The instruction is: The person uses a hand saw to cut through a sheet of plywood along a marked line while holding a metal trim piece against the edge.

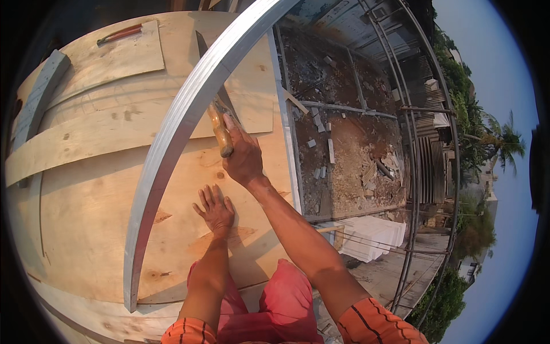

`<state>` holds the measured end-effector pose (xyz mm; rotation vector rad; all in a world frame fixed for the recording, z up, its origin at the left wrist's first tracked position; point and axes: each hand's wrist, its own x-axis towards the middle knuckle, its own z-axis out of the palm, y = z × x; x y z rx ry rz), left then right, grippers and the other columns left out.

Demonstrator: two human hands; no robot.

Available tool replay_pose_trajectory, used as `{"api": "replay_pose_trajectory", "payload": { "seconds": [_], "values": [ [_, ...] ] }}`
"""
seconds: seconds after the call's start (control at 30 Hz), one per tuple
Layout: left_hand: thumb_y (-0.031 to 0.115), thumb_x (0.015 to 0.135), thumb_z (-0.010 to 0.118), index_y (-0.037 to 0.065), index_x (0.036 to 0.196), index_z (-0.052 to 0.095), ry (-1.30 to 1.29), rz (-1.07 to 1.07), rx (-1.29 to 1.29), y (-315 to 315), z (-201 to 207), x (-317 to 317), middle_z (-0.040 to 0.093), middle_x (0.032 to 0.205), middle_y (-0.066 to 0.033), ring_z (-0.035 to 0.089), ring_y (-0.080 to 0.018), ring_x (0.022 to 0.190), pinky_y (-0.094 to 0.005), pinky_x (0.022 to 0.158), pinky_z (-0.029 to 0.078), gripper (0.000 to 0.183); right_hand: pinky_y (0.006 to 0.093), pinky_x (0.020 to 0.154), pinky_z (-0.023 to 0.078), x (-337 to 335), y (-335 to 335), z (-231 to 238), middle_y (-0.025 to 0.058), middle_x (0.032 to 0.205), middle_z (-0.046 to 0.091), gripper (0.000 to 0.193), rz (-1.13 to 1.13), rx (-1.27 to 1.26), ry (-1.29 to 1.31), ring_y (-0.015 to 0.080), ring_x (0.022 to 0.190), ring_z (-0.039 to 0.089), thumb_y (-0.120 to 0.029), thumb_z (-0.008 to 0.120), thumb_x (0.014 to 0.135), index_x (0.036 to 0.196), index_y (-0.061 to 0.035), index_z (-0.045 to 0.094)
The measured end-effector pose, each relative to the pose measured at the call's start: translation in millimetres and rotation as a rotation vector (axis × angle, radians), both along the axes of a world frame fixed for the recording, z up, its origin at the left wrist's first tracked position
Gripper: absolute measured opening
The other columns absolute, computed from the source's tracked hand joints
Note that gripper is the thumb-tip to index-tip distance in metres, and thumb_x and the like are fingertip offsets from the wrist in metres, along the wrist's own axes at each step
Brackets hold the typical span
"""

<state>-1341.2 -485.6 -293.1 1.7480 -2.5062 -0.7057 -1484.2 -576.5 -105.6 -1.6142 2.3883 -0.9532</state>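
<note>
Right hand [244, 153], near the middle of the frame, is curled around the curved yellow-brown wooden handle of a dark-bladed handsaw [218, 125]; left hand [216, 212], just below, lies spread flat, grasping nothing. Under both stretches a broad, pale tan plywood surface [103, 218]. A long, silvery metal bar [150, 172], likely stiff, runs above it from lower left to upper centre. The saw sits at upper centre, its blade passing behind the bar; it should feel light, thin and springy in the blade, best held by its smooth-looking wood. Smallest, at upper left, are red-handled pliers [123, 34].
</note>
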Motion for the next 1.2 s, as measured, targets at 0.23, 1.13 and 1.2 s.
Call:
{"api": "replay_pose_trajectory", "payload": {
  "seconds": [0.23,1.13,1.2],
  "values": [
    [0.04,0.097,0.043,0.017,0.153,0.031,-0.023,-0.028,-0.055,-2.1,1.8,-2.2,0.019,0.162,-0.0071,0.007,-0.0264,0.152,-0.0617,0.117,0.002,0.061,0.0347,0.088,0.052,-54.4,133.8,96.1,0.0135,0.114,0.066,0.064,-0.147,-0.247,-0.199,0.0228,0.093,0.065,0.003,0.057,0.077,0.14,0.0013,0.046],
    [0.011,0.086,0.055,0.015,0.14,0.046,0.114,-0.084,-0.284,-20.5,2.8,-69.1,0.044,0.143,-0.0086,0.027,-0.0301,0.144,-0.0559,0.118,0.009,0.055,0.0273,0.078,0.048,-82.2,306.9,-3.8,0.0061,0.095,0.06,0.057,-0.694,-0.587,-0.722,0.0131,0.08,0.056,-0.017,0.062,0.085,0.135,0.0048,0.047],
    [-0.004,0.082,0.055,0.016,0.135,0.051,0.374,-0.356,-0.362,-53.1,18.3,-147.9,0.048,0.139,-0.0094,0.033,-0.0325,0.141,-0.0533,0.116,0.017,0.057,0.0274,0.077,0.048,-68.0,326.3,-4.3,0.0054,0.086,0.058,0.059,-0.778,-0.552,-0.765,0.0133,0.077,0.056,-0.02,0.061,0.085,0.136,0.005,0.045]
  ]
}}
